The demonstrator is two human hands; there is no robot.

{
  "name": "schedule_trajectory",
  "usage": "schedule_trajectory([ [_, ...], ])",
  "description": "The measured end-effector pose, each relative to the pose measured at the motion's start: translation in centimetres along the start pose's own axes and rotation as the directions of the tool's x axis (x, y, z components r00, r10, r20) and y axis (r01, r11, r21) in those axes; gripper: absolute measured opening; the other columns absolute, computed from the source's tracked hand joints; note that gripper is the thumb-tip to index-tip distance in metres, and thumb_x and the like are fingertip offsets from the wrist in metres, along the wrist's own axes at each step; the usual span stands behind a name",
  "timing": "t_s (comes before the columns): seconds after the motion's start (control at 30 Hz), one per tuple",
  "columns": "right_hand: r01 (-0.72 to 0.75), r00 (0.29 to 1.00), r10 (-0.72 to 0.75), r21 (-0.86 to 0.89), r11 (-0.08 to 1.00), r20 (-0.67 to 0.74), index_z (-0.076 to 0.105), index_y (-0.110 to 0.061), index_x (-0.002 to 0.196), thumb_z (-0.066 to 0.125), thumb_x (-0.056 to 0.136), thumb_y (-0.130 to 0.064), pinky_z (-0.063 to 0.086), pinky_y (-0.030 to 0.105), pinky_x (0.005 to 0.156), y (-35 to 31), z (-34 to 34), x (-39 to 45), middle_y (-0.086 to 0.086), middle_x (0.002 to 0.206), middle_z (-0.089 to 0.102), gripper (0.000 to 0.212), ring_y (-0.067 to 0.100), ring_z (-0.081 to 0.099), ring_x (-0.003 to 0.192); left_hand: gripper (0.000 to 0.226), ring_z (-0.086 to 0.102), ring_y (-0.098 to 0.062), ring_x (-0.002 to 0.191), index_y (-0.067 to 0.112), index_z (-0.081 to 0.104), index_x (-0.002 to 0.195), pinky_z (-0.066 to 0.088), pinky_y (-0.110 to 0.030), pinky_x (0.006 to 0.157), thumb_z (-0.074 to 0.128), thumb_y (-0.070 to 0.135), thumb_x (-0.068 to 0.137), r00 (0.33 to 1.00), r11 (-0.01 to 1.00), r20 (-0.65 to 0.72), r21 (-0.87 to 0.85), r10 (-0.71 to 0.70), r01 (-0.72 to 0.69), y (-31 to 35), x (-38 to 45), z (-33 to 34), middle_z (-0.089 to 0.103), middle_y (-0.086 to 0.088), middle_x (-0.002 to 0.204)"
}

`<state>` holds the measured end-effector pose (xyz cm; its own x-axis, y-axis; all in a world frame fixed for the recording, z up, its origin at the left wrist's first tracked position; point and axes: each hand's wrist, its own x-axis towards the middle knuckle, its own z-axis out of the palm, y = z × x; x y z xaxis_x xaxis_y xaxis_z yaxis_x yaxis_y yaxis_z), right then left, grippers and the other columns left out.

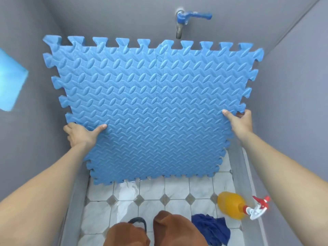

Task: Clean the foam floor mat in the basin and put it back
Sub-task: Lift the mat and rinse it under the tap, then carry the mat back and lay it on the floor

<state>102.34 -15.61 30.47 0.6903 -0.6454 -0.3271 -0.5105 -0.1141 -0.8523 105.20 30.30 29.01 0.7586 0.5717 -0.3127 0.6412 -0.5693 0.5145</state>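
Left hand (80,134) and right hand (239,121) fingers clamp the upright blue foam mat (152,107) by its side edges, tap (181,20) above.

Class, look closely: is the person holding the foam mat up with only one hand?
No. Both hands grip the mat: the left hand on its left edge and the right hand on its right edge.

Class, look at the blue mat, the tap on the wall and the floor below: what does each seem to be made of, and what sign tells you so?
Mat: seemingly soft foam, matte, with an embossed leaf-like pattern and jigsaw-tooth edges.
Tap: dull grey spout, probably metal; the blue handle looks plastic.
Floor: glossy white tiles, likely ceramic, with small grey diamond insets, grout lines and wet reflections.
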Motion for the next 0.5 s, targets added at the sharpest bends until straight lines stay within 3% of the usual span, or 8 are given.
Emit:
schedule_trajectory([
  [0.2, 0.048, 0.998, -0.048, 0.014, 0.999, -0.038, 0.034, -0.032, 0.136, 0.079, 0.075, -0.028, 0.051, 0.038, 0.090, -12.6, -5.1, -5.2, 0.008, 0.110, 0.060, 0.076, 0.021, 0.063, 0.094, 0.105, 0.038, -0.045, 0.126, -0.005, 0.032, 0.132, 0.035, -0.055, 0.103, 0.080, 0.057, 0.062, 0.999, 0.998, -0.019, -0.049, 0.033, -0.033, 6.9, -4.8, -11.8, 0.032, -0.021, 0.137],
  [0.33, 0.079, 0.995, -0.078, 0.024, 0.997, -0.059, 0.033, -0.035, 0.143, 0.080, 0.078, -0.025, 0.044, 0.027, 0.083, -24.2, -10.1, -10.8, 0.004, 0.105, 0.053, 0.080, 0.013, 0.057, 0.088, 0.101, 0.039, -0.046, 0.125, -0.002, 0.038, 0.127, 0.035, -0.054, 0.106, 0.083, 0.057, 0.058, 0.999, 0.994, -0.039, -0.106, 0.013, -0.017, 11.8, -9.6, -23.5, 0.035, -0.021, 0.136],
  [0.5, 0.147, 0.988, -0.144, 0.059, 0.987, -0.050, 0.043, -0.040, 0.125, 0.082, 0.073, -0.034, 0.047, 0.039, 0.090, -36.0, -17.0, -15.6, -0.003, 0.104, 0.060, 0.065, 0.016, 0.058, 0.094, 0.099, 0.043, -0.043, 0.117, -0.005, 0.041, 0.121, 0.039, -0.056, 0.099, 0.083, 0.057, 0.057, 0.987, 0.982, -0.098, -0.132, 0.126, -0.138, 17.9, -14.0, -36.5, 0.041, -0.022, 0.123],
])
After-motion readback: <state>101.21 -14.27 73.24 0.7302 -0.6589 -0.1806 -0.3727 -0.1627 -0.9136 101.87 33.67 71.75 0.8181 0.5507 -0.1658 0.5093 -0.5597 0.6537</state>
